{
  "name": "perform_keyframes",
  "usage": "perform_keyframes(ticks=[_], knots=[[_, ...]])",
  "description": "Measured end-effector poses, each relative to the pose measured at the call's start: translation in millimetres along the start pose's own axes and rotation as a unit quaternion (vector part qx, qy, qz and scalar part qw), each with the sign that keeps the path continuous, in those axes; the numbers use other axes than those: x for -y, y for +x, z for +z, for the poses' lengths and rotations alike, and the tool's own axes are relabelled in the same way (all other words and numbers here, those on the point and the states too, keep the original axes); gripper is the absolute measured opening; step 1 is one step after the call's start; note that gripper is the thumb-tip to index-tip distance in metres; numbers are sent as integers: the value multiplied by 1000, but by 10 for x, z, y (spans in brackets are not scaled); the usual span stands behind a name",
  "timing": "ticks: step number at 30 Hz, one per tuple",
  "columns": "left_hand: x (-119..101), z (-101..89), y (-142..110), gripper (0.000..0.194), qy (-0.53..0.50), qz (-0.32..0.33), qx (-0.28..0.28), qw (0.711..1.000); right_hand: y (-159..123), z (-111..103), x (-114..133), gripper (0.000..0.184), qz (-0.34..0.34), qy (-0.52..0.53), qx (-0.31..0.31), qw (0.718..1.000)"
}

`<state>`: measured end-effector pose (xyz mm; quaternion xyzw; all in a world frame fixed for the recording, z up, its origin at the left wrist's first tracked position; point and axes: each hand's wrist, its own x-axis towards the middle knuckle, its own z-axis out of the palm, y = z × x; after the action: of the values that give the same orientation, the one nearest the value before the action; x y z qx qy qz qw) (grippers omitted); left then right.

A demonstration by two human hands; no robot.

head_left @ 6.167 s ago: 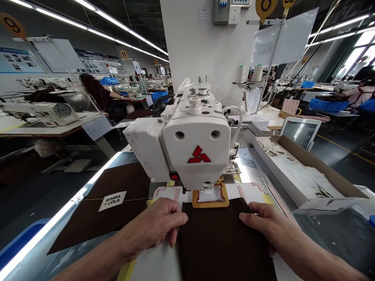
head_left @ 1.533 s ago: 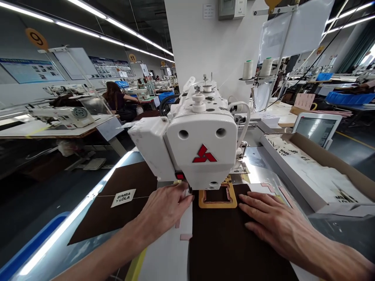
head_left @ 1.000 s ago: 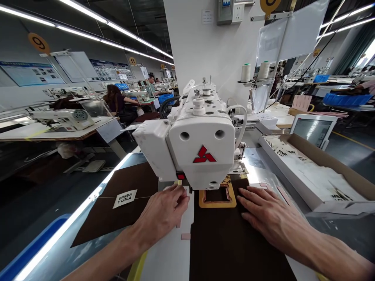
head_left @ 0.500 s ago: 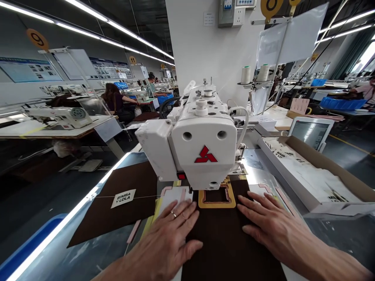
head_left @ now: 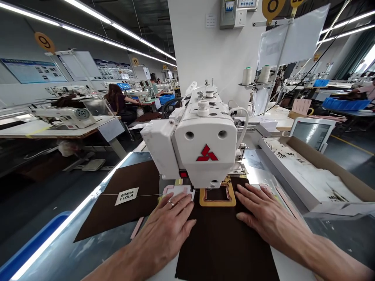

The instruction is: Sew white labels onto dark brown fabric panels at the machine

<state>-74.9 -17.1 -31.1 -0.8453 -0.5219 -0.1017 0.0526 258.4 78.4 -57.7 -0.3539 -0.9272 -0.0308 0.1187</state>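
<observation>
A dark brown fabric piece (head_left: 225, 238) lies flat under the head of a white sewing machine (head_left: 205, 136). My left hand (head_left: 166, 224) rests flat at its left edge, fingers stretched forward over a white plate beside the needle area. At the fabric's right edge my right hand (head_left: 263, 210) lies flat, fingertips on the cloth and fingers extended. Between them, a yellow rectangular clamp frame (head_left: 218, 202) presses on the fabric. To the left lies another brown fabric piece (head_left: 137, 218) with a white "BIMBA Y LOLA" label (head_left: 127, 196) on it and a thread running across.
A white box (head_left: 310, 187) of loose labels stands on the right, near a tablet screen (head_left: 310, 132). Two thread cones (head_left: 264, 74) stand behind the machine. A blue bin (head_left: 43, 238) sits below the table's left edge. Other workers sit at machines in the background.
My left hand has shifted slightly left, and the brown fabric's near edge now shows farther left. My right hand stays by the right edge. The whole view has swung a little.
</observation>
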Motion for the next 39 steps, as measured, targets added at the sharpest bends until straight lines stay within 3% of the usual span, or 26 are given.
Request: perform_keyframes(ticks=[5,8,11,14,17,20,22,24,27,30,33,39], knots=[[-10,37,-130,45,-26,62,-16,998,-149,-37,5,55,2,26,25,999],[60,103,-66,51,15,43,-10,999,-106,-72,2,53,5,36,58,998],[106,129,-9,53,57,6,-52,997,-10,-108,-20,54,37,43,54,997],[82,112,-37,48,38,35,-80,995,-7,-107,-18,53,48,57,33,997],[96,138,-50,50,11,62,-45,997,8,-77,-16,47,31,79,22,996],[215,209,3,51,28,41,-17,999,81,-86,-71,47,41,98,12,994],[292,232,22,52,38,19,-31,999,78,-124,-116,47,52,99,10,994],[316,216,-3,52,32,26,-50,998,-1,-169,-135,44,48,97,13,994],[268,156,-89,49,24,87,-65,994,-187,-212,-100,40,19,92,22,995],[221,124,-142,56,33,131,-43,990,-331,-225,-34,39,-2,74,26,997],[219,118,-145,63,40,133,-30,990,-409,-248,21,39,-18,65,22,998],[190,174,-238,58,22,159,-60,985,-495,-263,111,38,-40,71,1,997]])
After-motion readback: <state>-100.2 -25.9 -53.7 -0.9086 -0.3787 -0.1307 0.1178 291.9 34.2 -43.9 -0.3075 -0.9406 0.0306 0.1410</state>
